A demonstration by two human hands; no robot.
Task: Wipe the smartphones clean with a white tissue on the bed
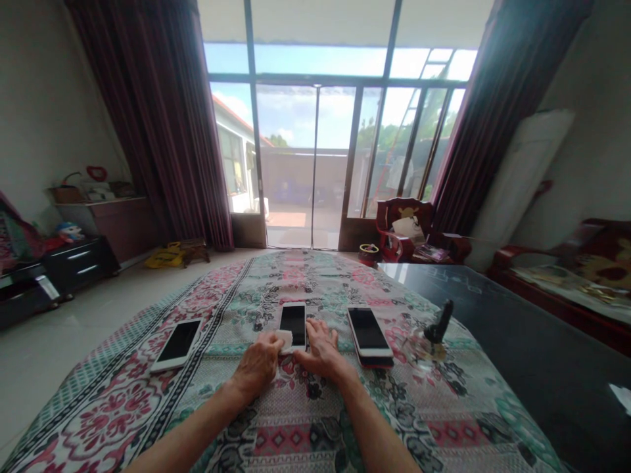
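A white phone with a dark screen is laid flat near the middle of the table. Its lower left corner is hidden by a white wipe. Toward the table's right edge, a clear pot is seen, with a black part standing up; what is inside is too blurred to tell. The wipe is pinched in the closed left grip. The right grip is loosely spread, and the phone's right side is touched by its fingers.
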